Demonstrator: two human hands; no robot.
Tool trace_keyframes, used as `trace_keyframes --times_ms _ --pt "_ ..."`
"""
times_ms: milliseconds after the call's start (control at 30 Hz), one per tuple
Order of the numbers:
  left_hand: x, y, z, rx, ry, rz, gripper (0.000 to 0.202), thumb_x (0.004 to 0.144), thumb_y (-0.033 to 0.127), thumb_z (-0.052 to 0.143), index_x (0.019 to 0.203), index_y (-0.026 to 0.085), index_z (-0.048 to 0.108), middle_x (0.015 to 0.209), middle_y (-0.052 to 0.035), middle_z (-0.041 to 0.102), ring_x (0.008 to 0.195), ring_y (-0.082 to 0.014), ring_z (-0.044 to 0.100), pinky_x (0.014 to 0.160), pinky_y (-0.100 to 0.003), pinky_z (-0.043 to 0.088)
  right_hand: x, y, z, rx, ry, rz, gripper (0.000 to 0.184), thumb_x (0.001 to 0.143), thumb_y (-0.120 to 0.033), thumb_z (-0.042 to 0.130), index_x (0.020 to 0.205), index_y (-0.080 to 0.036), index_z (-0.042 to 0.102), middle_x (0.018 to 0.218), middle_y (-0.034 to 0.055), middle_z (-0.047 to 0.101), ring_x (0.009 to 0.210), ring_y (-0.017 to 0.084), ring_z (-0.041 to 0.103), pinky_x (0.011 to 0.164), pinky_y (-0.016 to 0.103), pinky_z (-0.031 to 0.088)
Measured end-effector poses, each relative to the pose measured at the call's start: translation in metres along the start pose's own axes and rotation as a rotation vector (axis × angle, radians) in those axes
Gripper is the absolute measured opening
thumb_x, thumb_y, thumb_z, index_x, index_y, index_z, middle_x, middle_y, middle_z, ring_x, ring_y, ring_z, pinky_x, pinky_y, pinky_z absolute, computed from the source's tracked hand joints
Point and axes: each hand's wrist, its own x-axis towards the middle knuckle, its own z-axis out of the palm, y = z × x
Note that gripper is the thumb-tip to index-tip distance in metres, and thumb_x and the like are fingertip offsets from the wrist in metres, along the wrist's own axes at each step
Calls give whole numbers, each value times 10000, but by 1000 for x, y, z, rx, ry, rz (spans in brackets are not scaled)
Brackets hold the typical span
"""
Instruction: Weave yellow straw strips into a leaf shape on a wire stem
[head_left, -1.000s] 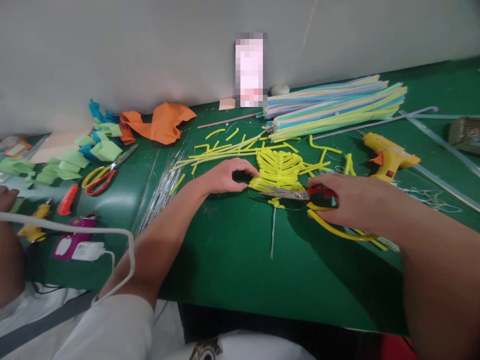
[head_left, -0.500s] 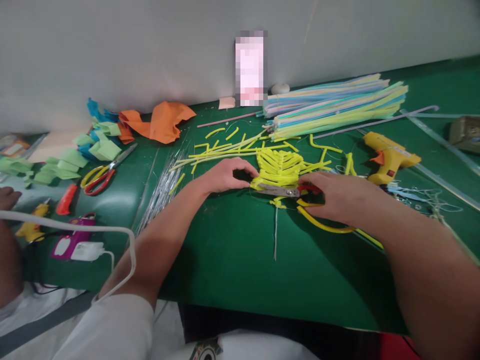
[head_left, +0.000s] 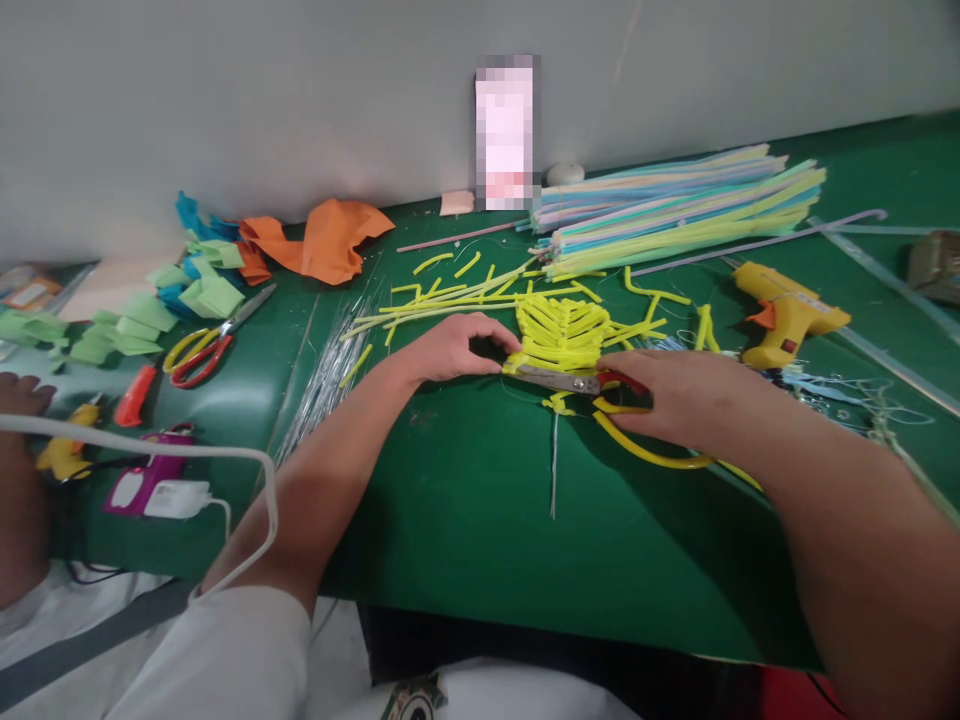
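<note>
A yellow leaf shape (head_left: 564,325), built from rows of fuzzy pipe cleaner, lies on the green table. At its lower left edge, the thumb and fingers of my left hand (head_left: 466,350) pinch the end of a yellow pipe cleaner (head_left: 514,362). My right hand (head_left: 660,390) grips scissors (head_left: 559,380) with red and yellow handles. Their blades point left along the leaf's lower edge, with the tips near my left fingertips. Just below them is a small yellow twisted piece (head_left: 559,403) on a thin wire stem (head_left: 554,470).
Cut yellow pipe cleaner pieces (head_left: 480,290) lie behind the leaf, with bundled coloured pipe cleaners (head_left: 675,215) farther back. A yellow glue gun (head_left: 791,312) sits right. Wires (head_left: 322,375), other scissors (head_left: 201,358) and a white cable (head_left: 225,455) are left. A co-worker's hand (head_left: 22,395) is far left.
The scissor blades look slightly closer together along the leaf's lower edge. Both hands keep nearly the same places; the whole view has shifted slightly.
</note>
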Motion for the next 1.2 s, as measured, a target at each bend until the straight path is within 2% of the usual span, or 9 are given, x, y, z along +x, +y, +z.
trace_keyframes --times_ms 233,433,700,967,1200 --pt "0 5 -1 -7 -25 -42 308 737 181 690 1040 220 721 1111 -47 720 1041 -189 645 969 -371 471 -4 -2 1 -66 44 -60 443 798 -429 548 1207 -281 629 1071 62 738 894 303 682 588 338 422" --pt "-1 1 0 -9 -24 -31 344 746 143 631 1072 218 710 1115 -42 718 1028 -174 649 943 -345 486 -2 -2 1 -85 4 -66 436 787 -429 560 1190 -290 651 1071 51 744 866 291 685 570 334 409" --pt "0 1 1 -61 -9 -42 324 781 123 569 1054 207 722 1108 -56 722 1033 -175 653 943 -349 492 -2 -3 2 -67 -32 -64 486 780 -371 569 1260 -329 629 1178 29 719 949 288 677 613 335 441" --pt "0 1 4 -56 21 -31 290 790 147 591 1041 197 728 1066 -64 725 984 -174 661 909 -346 502 -5 -9 -2 -139 -50 -49 380 813 -306 498 1160 -301 654 1020 47 740 800 259 668 540 312 343" --pt "2 3 15 -80 108 -43 198 813 206 609 952 186 749 990 -62 734 918 -163 665 866 -322 505 -3 -18 -7 -194 -105 -54 340 813 -323 488 1110 -278 649 918 66 742 741 267 659 523 314 279"
